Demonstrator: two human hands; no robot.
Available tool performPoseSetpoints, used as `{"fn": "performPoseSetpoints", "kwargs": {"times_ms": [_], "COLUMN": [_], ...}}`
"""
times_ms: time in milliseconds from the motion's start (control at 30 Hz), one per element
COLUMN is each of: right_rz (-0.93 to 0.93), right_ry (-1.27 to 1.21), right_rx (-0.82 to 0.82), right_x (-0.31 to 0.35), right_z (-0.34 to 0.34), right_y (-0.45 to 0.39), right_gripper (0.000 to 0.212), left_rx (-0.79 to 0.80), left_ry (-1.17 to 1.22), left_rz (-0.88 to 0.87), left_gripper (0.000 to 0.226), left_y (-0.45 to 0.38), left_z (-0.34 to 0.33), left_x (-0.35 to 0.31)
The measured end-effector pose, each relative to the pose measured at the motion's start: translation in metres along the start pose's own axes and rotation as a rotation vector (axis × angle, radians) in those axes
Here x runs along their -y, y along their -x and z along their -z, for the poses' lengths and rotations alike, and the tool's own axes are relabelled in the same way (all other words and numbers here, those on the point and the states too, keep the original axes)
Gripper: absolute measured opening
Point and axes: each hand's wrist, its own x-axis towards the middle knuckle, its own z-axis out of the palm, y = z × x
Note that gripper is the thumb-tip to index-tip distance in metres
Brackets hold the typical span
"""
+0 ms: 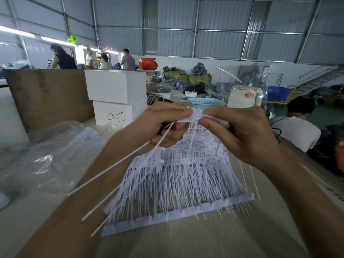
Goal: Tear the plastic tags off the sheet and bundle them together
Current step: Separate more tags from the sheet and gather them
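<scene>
Pale wood-grain worktable (186, 243) fills the lower frame. Crumpled clear plastic sheeting (55, 155) lies on its left side, near a brown cardboard panel (48, 95) standing upright behind it. Two stacked white boxes (116, 97) sit just right of the panel; the lower one has a black scribble on its front. Farther back on the right, a light blue perforated plastic basket (202, 102) and a white jug-like container with a red mark (243, 96).

White plastic tag sheet (178, 175) is held up over the table between both hands, hanging down in layered rows of thin white strands and small printed labels, its bottom strip (176, 216) near the tabletop. Left hand (163, 125) is curled, thumb and fingers pinching the top edge of the sheet, with several long thin white plastic rods (119, 181) sticking out down-left from under its palm. Right hand (240, 131) is also curled, thumb and forefinger clamped on the same top edge, just beside the left fingertips. Whether any tag is fully torn free, cannot tell.

A person in a white shirt (296, 131) sits at the right, past the table edge.
</scene>
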Motion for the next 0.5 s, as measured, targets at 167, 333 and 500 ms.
{"fn": "performPoseSetpoints", "kwargs": {"times_ms": [167, 333, 500], "right_rz": [0.113, -0.341, -0.547], "right_ry": [0.149, -0.143, -0.434], "right_rx": [-0.065, -0.462, -0.052], "right_x": [-0.001, -0.011, -0.017], "right_z": [0.001, 0.023, 0.035], "right_y": [0.002, -0.010, -0.006], "right_gripper": [0.029, 0.020, 0.023], "left_rx": [0.042, -0.033, -0.141], "left_ry": [-0.059, -0.419, -0.731], "left_rz": [0.009, 0.085, 0.013], "left_gripper": [0.037, 0.035, 0.029], "left_y": [0.000, 0.007, 0.008], "left_z": [0.001, 0.004, 0.004], "left_x": [-0.004, -0.007, -0.026]}}
